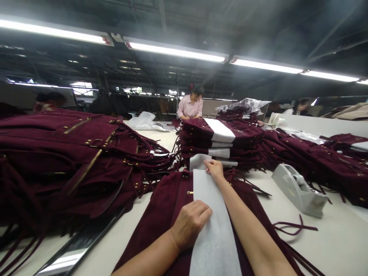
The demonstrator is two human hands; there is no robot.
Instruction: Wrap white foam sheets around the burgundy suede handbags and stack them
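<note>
A folded maroon garment (166, 207), with a small gold zip pull, lies in front of me. Lengthwise over it runs a white paper-like strip (215, 237). My right hand (215, 170) pinches the strip near its far end, where the end flap (197, 161) stands up and folds over. Lower down, my left hand (192, 222) is closed with its curled fingers at the strip's left edge, against the garment. Just beyond is a stack of folded maroon garments (195, 134) with white bands around them.
Loose maroon garments (57, 153) with gold fittings and cords are heaped at left, beside a glossy black strip (83, 241). On the right stand a grey tape dispenser (299, 189) and more maroon garments (310, 161). A person in a pink shirt (189, 107) works across the table.
</note>
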